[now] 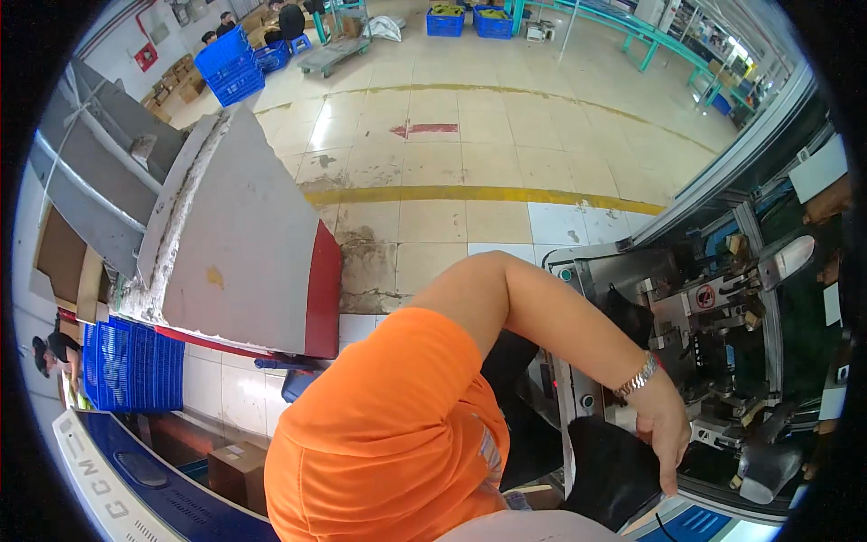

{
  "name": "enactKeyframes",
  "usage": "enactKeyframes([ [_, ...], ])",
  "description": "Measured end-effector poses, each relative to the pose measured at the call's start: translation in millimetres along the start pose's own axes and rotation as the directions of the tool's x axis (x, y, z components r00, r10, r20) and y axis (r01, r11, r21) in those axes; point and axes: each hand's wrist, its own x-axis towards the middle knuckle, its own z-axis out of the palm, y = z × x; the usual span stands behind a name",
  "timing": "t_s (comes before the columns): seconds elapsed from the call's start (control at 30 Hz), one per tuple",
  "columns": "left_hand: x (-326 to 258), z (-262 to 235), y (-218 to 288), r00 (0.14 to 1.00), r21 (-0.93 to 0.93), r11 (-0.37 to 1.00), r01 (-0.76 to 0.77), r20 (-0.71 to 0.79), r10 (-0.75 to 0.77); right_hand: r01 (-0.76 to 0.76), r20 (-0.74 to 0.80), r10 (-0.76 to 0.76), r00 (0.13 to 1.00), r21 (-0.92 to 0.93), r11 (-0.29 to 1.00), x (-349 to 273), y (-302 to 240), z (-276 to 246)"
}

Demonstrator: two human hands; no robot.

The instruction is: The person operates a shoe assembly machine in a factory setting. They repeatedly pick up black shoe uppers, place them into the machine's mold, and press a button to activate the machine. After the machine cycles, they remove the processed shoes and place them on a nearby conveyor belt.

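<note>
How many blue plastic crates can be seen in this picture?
4 at least: one tilted crate far left on the floor, two at the far wall, one at the left edge. More may be hidden.

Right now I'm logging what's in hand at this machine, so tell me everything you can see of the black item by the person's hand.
The black item looks like a shoe upper or boot: dark, matte, leather-like, with a rounded bulging body, though its exact kind is hard to tell. It sits low in the view, in front of the grey machine. The right hand, wearing a metal wristband, hangs at its upper right edge with fingers pointing down, touching or nearly touching it. The orange sleeve hides its left side. The left hand is out of view.
</note>
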Motion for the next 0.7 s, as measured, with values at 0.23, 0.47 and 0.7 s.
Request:
enactKeyframes([
  [0.23, -10, -42, 7, 0.952, 0.741, 0.614, -0.273, 0.299, 0.063, -0.124, -0.401, 0.213, 0.891, 0.238, 0.963, -40, 29, -20],
  [0.47, 21, -24, 31, 0.902, 0.373, 0.822, -0.43, 0.22, 0.372, 0.07, -0.503, 0.227, 0.834, 0.505, 0.861, -15, -33, -48],
  [0.7, 99, -31, 88, 0.643, 0.32, 0.674, -0.665, -0.213, 0.736, 0.159, -0.799, 0.265, 0.54, 0.406, 0.9, 35, -41, -121],
])
